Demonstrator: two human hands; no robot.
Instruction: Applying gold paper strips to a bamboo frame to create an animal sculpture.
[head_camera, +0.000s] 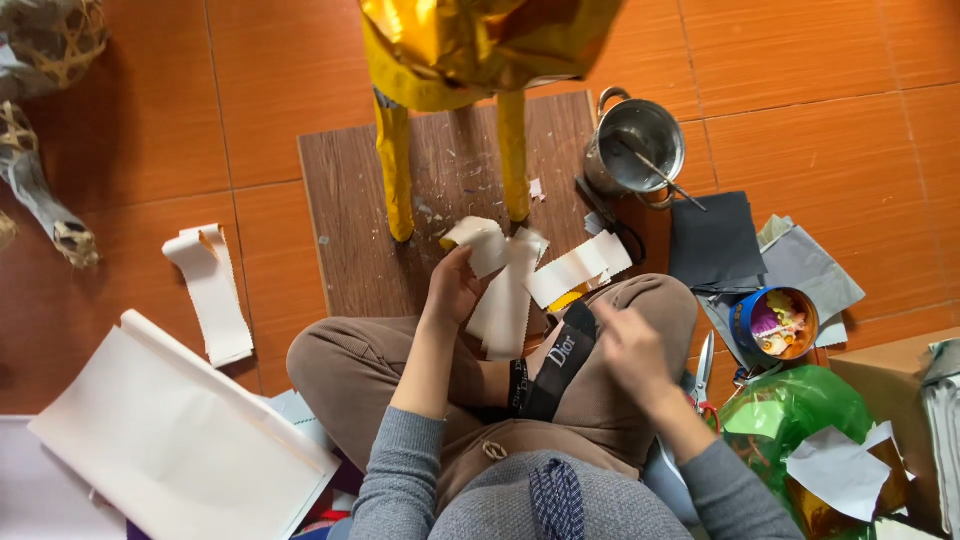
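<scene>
Left hand (452, 290) is seen raised above the knees, its fingers closed on a bundle of white paper strips (505, 290), which hang down over the lap and fan out toward the right. Just beyond the strips, a wooden board (350, 230) is laid on the orange floor tiles, and two gold-wrapped legs (396, 170) of a foil-covered figure are stood on it. Further left, a loose white strip (212, 292) and a large white sheet (180, 440) are spread on the floor. Right hand (632, 352) is held over the right knee, blurred, so whether it is gripping anything cannot be told; it is near the strips but apart from them. To the right, a metal pot (640, 145), dark paper squares (715, 240), a round blue tin (775, 325) and scissors (704, 370) are set about.
</scene>
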